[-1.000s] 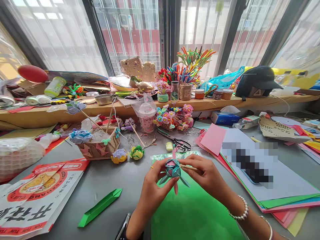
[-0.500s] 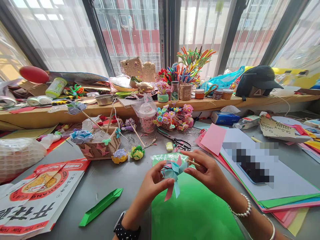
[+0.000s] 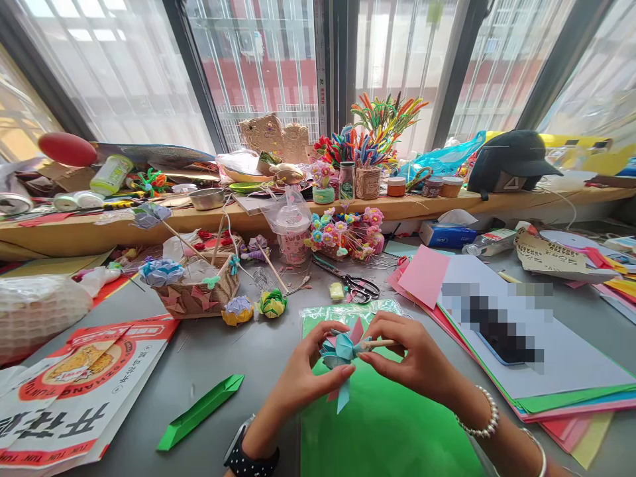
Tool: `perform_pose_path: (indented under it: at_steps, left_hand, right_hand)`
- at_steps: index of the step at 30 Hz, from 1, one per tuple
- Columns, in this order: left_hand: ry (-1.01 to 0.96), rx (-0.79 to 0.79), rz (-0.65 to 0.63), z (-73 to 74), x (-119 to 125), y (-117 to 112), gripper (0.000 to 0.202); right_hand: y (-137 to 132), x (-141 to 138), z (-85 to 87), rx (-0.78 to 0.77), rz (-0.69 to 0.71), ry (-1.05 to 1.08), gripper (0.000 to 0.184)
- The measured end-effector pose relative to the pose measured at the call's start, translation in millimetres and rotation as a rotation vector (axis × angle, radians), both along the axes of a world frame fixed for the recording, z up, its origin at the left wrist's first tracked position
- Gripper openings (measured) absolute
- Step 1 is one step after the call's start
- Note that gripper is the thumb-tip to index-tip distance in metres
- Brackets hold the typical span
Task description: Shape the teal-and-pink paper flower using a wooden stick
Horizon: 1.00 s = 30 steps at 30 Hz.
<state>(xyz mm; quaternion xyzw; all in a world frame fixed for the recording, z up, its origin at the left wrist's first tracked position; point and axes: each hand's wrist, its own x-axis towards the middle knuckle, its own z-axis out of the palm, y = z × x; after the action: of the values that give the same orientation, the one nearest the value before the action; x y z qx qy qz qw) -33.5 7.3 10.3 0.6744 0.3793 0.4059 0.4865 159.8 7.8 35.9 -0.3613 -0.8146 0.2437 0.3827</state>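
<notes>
A folded paper flower [image 3: 342, 347] in light blue and pink is pinched between the thumb and fingers of my left hand [image 3: 309, 364]. My right hand [image 3: 416, 354] grips a thin wooden stick [image 3: 380, 343], whose tip meets the right side of the flower. Whether the stick is fixed in the flower cannot be seen. Both hands are above a bright green sheet [image 3: 392, 424] under clear plastic. To the left on the grey table lies a folded green paper strip [image 3: 201, 412].
Beyond the hands are scissors [image 3: 360, 288], a woven basket [image 3: 199, 298] and two paper flowers. Stacked coloured paper [image 3: 546, 331] with a phone on it lies to the right, a printed paper bag [image 3: 84, 391] to the left. A crowded wooden ledge [image 3: 417, 209] runs along the window.
The paper flower has turned between my hands, so its paper ends point differently. My right hand has shifted slightly lower, and the stick now shows more plainly.
</notes>
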Motion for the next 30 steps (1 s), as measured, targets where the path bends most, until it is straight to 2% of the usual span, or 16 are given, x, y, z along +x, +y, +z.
perform_pose_path:
  at_steps: [3, 8, 10, 15, 17, 19, 22, 27, 30]
  left_hand:
    - [0.02, -0.018, 0.002, 0.3, 2.9, -2.2, 0.027]
    - [0.092, 0.143, 0.137, -0.7, 5.9, -2.4, 0.019]
    - [0.106, 0.149, 0.157, -2.1, 6.2, -1.8, 0.016]
    - [0.033, 0.126, 0.212, -5.4, 8.1, -0.9, 0.026]
    - [0.023, 0.21, 0.314, -4.5, 8.9, -1.1, 0.025]
    - [0.099, 0.334, 0.4, -2.7, 9.1, -1.7, 0.014]
    - [0.244, 0.476, 0.443, -1.0, 8.7, -2.6, 0.008]
    - [0.394, 0.615, 0.59, -4.8, 9.2, -2.8, 0.006]
    - [0.418, 0.617, 0.615, -6.4, 9.9, -2.5, 0.008]
  right_hand:
    - [-1.0, -2.6, -2.1, -0.001, -0.017, -0.017, 0.004]
    - [-1.8, -5.0, -5.4, 0.034, -0.016, -0.019, 0.005]
    - [-2.1, -5.3, -6.0, 0.03, -0.025, -0.025, 0.005]
    - [-1.8, -6.0, -6.3, 0.038, -0.079, -0.036, 0.008]
    - [-1.3, -6.6, -7.3, 0.078, -0.102, -0.038, 0.008]
    - [-1.1, -7.4, -9.1, 0.113, -0.107, -0.047, 0.008]
    - [-1.1, -8.6, -12.4, 0.128, -0.095, -0.058, 0.008]
    - [-0.9, -10.1, -16.4, 0.151, -0.114, -0.074, 0.007]
    - [-0.3, -10.6, -17.3, 0.158, -0.134, -0.096, 0.008]
